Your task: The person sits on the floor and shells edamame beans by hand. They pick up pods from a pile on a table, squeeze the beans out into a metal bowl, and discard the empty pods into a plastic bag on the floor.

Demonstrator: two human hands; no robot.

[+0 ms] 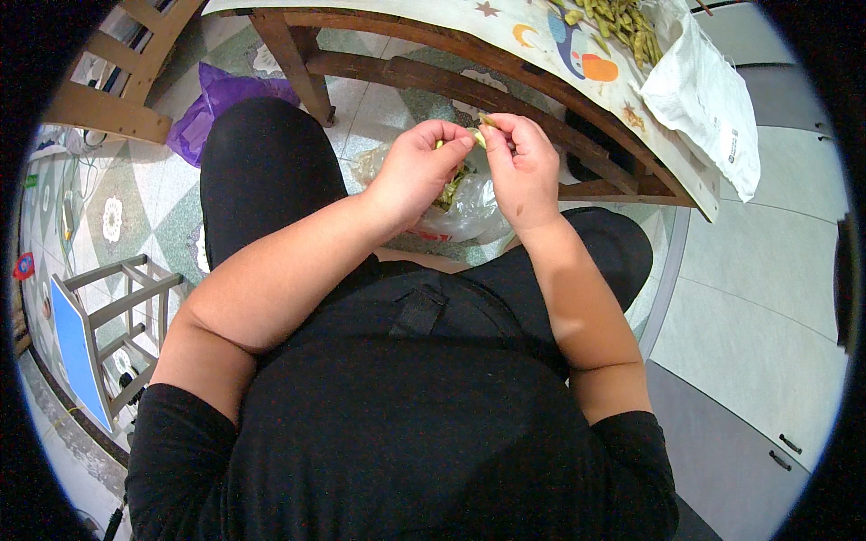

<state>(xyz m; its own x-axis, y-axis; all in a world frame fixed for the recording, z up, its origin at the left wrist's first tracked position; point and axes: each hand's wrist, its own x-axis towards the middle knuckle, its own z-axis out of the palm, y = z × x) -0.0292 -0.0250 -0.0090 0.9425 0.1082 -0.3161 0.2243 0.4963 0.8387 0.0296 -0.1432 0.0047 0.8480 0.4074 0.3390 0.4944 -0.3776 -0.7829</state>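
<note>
My left hand [415, 167] and my right hand [525, 171] meet in front of my knees, thumbs and fingertips pinched close together. Between them is a small green bean pod [479, 138], gripped at its ends and partly hidden by the fingers. Just below the hands, a clear plastic bag [476, 209] stands low between my legs with green pods or shells [448, 191] inside. Up on the table, a heap of green bean pods [622, 27] lies beside a white woven sack [708, 99].
The wooden table [397, 77] with a printed cover [514, 36] spans the top. A purple bag [194, 126] lies on the tiled floor left of my knee. A blue-topped stool [81, 352] is at far left, a wooden chair [113, 108] at upper left, pale cabinets [749, 261] at right.
</note>
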